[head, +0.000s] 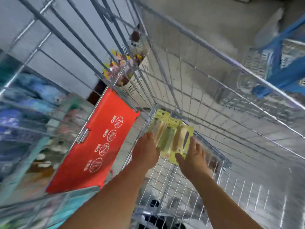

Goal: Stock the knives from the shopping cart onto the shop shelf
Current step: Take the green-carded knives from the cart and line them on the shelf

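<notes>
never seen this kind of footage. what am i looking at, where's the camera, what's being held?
There is no robot here. A person does the job with bare hands, and the one picture comes from a wide-angle camera worn on their head, looking forward and down, so the arms reach in from the bottom edge. The frame is blurred by movement.

The wire mesh is a shopping cart. The red panel with white no-symbols is its folding child-seat flap. Beyond it, a white slotted holder with colourful items hangs on the wire.

The left hand and right hand together grip yellow-green carded knife packs, at least two overlapping, above the basket. On the left are blurred shelves of goods; I cannot make out what they hold.
</notes>
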The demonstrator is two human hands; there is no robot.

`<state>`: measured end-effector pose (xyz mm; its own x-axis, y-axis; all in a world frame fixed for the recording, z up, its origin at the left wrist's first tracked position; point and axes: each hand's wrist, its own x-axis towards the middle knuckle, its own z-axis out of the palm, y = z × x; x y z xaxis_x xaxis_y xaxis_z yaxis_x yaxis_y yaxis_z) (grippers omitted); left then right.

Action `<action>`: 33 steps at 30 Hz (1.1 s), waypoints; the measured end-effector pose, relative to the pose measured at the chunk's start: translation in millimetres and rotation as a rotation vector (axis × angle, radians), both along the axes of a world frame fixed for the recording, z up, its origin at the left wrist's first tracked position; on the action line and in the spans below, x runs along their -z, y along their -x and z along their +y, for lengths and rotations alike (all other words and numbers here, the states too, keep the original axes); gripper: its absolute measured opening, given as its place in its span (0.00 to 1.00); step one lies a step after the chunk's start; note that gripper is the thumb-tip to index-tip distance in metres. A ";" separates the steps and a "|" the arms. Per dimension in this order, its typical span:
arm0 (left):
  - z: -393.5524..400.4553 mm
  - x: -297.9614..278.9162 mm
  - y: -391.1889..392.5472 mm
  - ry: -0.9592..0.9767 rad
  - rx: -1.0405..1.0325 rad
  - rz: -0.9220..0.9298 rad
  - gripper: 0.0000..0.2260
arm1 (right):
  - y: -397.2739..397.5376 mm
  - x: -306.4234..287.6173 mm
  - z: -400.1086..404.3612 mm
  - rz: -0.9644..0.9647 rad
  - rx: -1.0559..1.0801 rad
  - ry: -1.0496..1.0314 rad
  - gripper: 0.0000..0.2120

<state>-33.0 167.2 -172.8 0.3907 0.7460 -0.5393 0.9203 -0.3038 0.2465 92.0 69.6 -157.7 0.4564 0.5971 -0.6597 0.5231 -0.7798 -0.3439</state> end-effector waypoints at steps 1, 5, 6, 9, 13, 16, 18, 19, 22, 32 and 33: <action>3.8 8.4 -3.6 -0.001 -0.002 -0.002 0.23 | 1.2 8.3 5.1 -0.001 0.011 -0.002 0.38; 12.3 34.2 -19.5 -0.017 -0.022 0.073 0.24 | 8.0 33.2 22.3 -0.061 0.170 -0.011 0.34; 13.0 39.7 -22.3 -0.028 -0.025 0.097 0.24 | 10.8 38.2 25.7 -0.098 0.174 0.000 0.30; 14.8 51.9 -26.7 -0.100 -0.040 0.113 0.21 | 17.7 55.4 33.1 -0.207 0.124 0.026 0.32; 15.3 56.5 -29.7 -0.118 -0.120 0.109 0.17 | 17.0 62.8 40.2 -0.229 0.255 0.055 0.30; 17.5 58.8 -34.0 -0.233 -0.135 0.003 0.14 | 12.0 59.3 41.0 -0.166 0.385 0.018 0.28; 19.9 63.8 -35.1 -0.178 -0.129 0.027 0.12 | 8.3 58.6 38.1 -0.165 0.396 -0.012 0.26; 20.7 63.8 -33.9 -0.187 -0.136 0.039 0.10 | 6.2 58.5 36.0 -0.158 0.418 -0.022 0.27; 19.9 55.3 -33.5 -0.052 -0.168 0.051 0.14 | 4.7 53.1 28.8 -0.107 0.502 -0.108 0.30; 6.7 63.8 -32.4 0.018 -0.184 -0.035 0.30 | 18.8 59.4 30.1 0.007 0.574 -0.222 0.25; 5.5 65.3 -33.4 0.019 -0.208 -0.042 0.30 | 19.3 61.3 31.3 0.010 0.551 -0.236 0.27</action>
